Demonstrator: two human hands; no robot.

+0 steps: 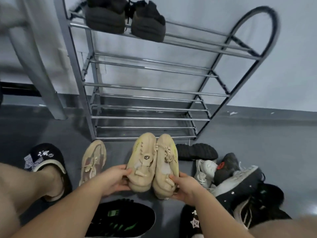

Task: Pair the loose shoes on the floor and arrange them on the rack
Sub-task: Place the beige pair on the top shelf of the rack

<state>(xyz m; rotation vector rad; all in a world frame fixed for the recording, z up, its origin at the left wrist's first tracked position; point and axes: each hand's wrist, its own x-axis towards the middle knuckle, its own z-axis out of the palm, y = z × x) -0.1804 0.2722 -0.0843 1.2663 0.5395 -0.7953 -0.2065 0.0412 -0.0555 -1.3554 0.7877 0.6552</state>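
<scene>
Two beige sneakers are held side by side, toes pointing toward the rack. My left hand (114, 180) grips the heel of the left beige sneaker (143, 158), and my right hand (184, 187) grips the heel of the right beige sneaker (165, 162). The metal shoe rack (151, 90) stands just beyond them against the wall. A pair of dark shoes (125, 18) sits on its top shelf; the lower shelves hold nothing. Another tan sneaker (93, 160) lies on the floor to the left.
A black sandal (196, 152) lies sole-up by the rack's right foot. White, black and grey shoes (228, 170) are piled at the right. A black-and-green sneaker (120, 219) lies near me. My foot wears a black slipper (42, 160) at left. A grey post (34, 57) stands left.
</scene>
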